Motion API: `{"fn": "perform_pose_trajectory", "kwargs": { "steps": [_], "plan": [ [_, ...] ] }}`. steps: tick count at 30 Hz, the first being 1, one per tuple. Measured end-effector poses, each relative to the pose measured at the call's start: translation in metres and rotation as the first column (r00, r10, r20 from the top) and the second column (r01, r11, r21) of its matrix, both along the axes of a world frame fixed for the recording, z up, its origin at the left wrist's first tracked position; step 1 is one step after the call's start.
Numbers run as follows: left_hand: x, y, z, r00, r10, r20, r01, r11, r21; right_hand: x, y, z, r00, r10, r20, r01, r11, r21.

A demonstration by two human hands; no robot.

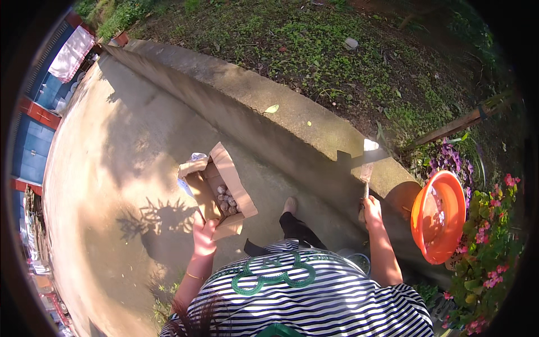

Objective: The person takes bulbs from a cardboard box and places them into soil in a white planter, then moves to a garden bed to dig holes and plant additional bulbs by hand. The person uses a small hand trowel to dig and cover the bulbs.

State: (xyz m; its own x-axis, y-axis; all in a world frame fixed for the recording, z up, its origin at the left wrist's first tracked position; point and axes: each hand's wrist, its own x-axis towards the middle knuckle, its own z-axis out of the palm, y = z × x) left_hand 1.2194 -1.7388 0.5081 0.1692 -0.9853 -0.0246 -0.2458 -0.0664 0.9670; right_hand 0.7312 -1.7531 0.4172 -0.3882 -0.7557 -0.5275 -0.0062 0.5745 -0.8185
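Observation:
My left hand grips the near left edge of an open cardboard box, holding it above the concrete yard. Inside, several round, mottled pale-brown bulb-like things are gathered towards the near end. Crumpled clear plastic shows behind the box's far left side. In my right hand is a flat-bladed hand trowel, its blade pointing away from me over the low concrete wall. Part of its handle is hidden by my fingers.
The low concrete wall runs diagonally, with a weedy soil bed beyond. An orange plastic basin sits at right beside pink flowers. A wooden pole slants over the bed. Blue doors line the yard's far left.

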Motion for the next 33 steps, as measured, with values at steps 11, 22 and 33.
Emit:
{"fn": "perform_pose_trajectory", "kwargs": {
  "steps": [11,22,33],
  "plan": [
    [-0.013,-0.155,0.016,0.937,0.205,-0.283,-0.115,0.946,0.304,0.087,-0.224,-0.003,0.837,0.547,0.014,-0.547,0.837,0.015],
    [0.001,-0.282,0.012,0.927,-0.019,-0.374,0.084,0.984,0.158,0.227,-0.378,0.002,0.743,0.663,-0.09,-0.662,0.748,0.041],
    [0.015,-0.448,0.008,0.878,-0.05,-0.477,0.215,0.93,0.297,0.29,-0.477,-0.012,0.704,0.701,-0.118,-0.692,0.713,0.109]
  ]
}}
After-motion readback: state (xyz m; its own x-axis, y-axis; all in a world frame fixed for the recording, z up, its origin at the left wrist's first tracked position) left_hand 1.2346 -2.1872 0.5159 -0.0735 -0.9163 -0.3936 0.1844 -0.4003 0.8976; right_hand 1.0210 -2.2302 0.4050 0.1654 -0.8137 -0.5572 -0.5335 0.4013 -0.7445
